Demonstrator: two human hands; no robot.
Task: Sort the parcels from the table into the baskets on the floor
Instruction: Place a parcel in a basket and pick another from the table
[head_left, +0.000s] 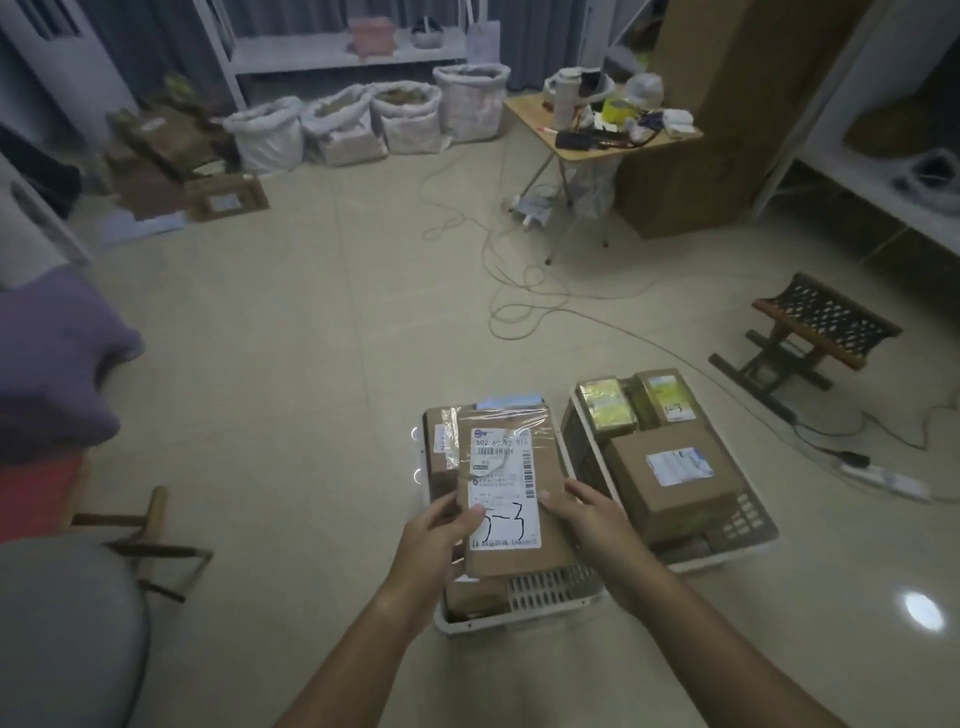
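Two hands are holding one parcel (511, 499) over the left basket (550, 597), long axis running near-to-far. Left hand (441, 540) and right hand (587, 519) are gripping its near end, fingers curled round opposite edges.

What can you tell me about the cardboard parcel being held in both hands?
The cardboard parcel is a flat, brown, rectangular box wrapped with clear glossy tape. A white shipping label with barcodes and printed text covers much of its top face, with "5-3" handwritten in black near the lower end. It is held roughly level, long side pointing away from the person, over the left basket, which already holds other parcels. The left hand grips its left edge, thumb on the label; the right hand holds its right edge.
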